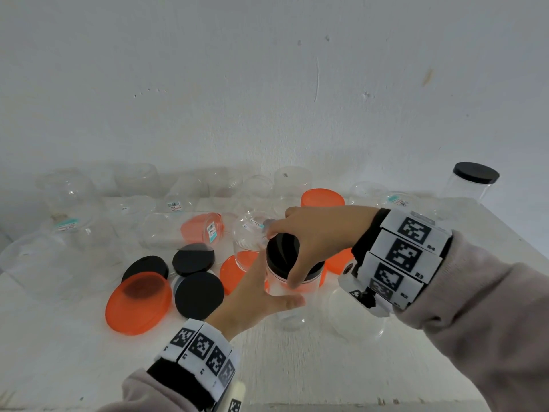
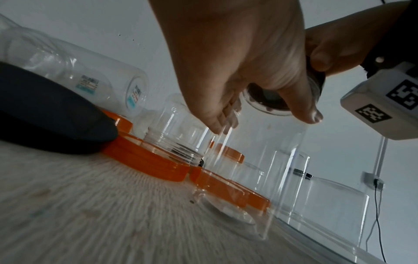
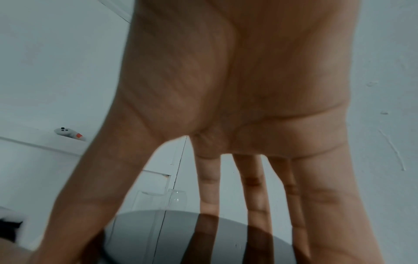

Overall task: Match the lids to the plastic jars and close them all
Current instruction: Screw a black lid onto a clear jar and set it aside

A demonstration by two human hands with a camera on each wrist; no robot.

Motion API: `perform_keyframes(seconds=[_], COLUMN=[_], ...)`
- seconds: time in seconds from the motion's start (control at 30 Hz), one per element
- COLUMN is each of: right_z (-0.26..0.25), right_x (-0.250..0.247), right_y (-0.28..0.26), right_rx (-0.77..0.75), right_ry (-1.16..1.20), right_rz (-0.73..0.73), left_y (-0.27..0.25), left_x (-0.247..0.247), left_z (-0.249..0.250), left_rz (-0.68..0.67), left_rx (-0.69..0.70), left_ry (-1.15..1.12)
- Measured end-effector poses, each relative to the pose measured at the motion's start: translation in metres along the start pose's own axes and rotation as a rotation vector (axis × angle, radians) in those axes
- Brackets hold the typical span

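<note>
Several clear jars (image 1: 66,193) crowd the table's (image 1: 297,367) far left edge, some on their sides, with loose black lids (image 1: 199,295) and an orange lid (image 1: 138,303) lying nearer the middle. Just right of these, near the front edge, the left hand (image 1: 255,295) curls its fingers and thumb round an upright clear jar (image 1: 289,304), while the right hand (image 1: 319,233) spreads its fingertips down over a black lid (image 1: 282,248) seated on the jar's mouth. If that lid goes on tilted it may cross-thread or pop off, and a slack left grip would probably let the smooth jar spin or knock the neighbouring open jar (image 1: 356,316) on its right.
</note>
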State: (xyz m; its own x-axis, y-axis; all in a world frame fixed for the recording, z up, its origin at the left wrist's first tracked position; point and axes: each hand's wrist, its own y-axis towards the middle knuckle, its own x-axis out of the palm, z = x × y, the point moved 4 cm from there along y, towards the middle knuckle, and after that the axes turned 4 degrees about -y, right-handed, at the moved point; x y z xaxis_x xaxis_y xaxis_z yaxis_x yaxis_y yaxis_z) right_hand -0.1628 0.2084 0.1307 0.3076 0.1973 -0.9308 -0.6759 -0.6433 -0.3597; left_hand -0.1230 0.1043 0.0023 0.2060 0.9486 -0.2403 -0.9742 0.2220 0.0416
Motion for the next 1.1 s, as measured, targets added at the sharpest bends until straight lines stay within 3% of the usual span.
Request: perform_keyframes(seconds=[0.37,0.57,0.9,1.1], right_z=[0.0001,0.0013,0.0023,0.0016], right_x=[0.0051,0.0029,0.0057,0.0018], right_y=[0.0019,0.002,0.0036,0.0015], right_rx=[-0.014,-0.032,-0.027,-0.022], right_ry=[-0.042,-0.071,-0.04,-0.054], right_rz=[0.156,-0.023,0.141,-0.021], left_y=[-0.001,-0.0007,0.0001,0.0002], left_x=[-0.0003,0.0011,0.0,0.0006], left_z=[0.0012,0.0039,0.003,-0.0004], left_rz=[0.007,0.0,0.013,0.03], left_rx=[-0.006,0.003,0.008,0.011], left_ry=[0.012,0.017,0.024,0.01])
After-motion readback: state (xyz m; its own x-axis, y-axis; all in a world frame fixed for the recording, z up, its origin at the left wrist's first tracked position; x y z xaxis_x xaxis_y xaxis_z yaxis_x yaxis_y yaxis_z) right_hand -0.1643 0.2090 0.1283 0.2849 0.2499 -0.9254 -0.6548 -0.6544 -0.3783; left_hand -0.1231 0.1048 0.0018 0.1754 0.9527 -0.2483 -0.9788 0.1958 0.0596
